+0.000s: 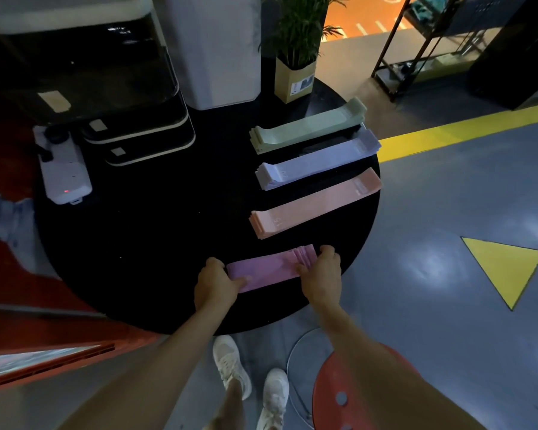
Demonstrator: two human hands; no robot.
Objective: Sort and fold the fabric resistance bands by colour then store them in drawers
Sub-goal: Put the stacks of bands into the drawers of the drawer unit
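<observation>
Four stacks of fabric bands lie side by side on the round black table point(143, 243). A green stack point(308, 125) is farthest, then a lilac stack point(317, 161), then a peach stack point(314, 203). Nearest me is a pink-purple stack point(267, 268). My left hand point(215, 282) grips its left end, thumb on top. My right hand point(320, 270) grips its right end, fingers curled over the folded edges. The drawer unit point(137, 131) with stacked dark drawers stands at the back left.
A white device point(64, 170) with a red light lies at the table's left. A potted plant point(295, 76) and a white bin point(218, 57) stand behind. A red stool point(348, 395) is at my lower right, my shoes point(252, 383) below the table edge.
</observation>
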